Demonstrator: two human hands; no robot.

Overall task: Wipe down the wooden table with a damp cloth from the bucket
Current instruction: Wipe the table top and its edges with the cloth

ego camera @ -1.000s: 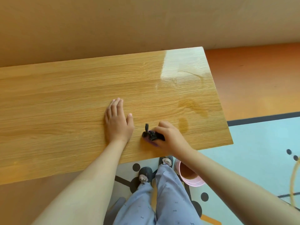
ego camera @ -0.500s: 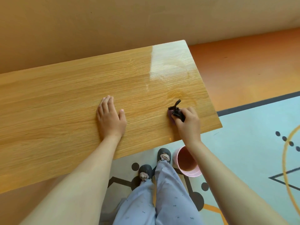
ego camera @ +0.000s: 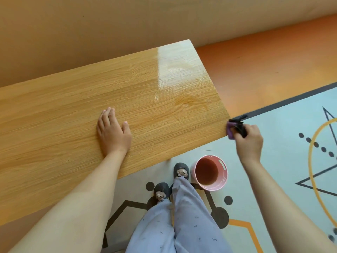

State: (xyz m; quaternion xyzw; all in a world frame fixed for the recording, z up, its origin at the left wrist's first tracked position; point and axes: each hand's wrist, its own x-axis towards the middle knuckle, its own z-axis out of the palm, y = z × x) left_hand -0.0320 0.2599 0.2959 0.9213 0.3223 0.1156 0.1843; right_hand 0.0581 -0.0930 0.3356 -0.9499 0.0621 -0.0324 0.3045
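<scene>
The wooden table [ego camera: 73,114] fills the left and middle of the view, with a wet sheen and darker damp patches near its right end. My left hand [ego camera: 113,132] rests flat on the tabletop, fingers straight. Just past the table's right front corner, my right hand [ego camera: 249,139] grips a small bunched purple and black cloth [ego camera: 235,127]; the cloth sits right at the table's edge. A pink bucket [ego camera: 225,177] stands on the floor below, beside my feet.
A tan wall runs behind the table. The floor to the right is orange, then a pale blue mat [ego camera: 284,161] with dark lines, dots and a yellow ring. My legs and grey slippers [ego camera: 180,170] stand at the table's front edge.
My right hand has swept the cloth rightward across the tabletop, from beside my left hand to the right front corner. My left hand has stayed flat on the table. The view has shifted right.
</scene>
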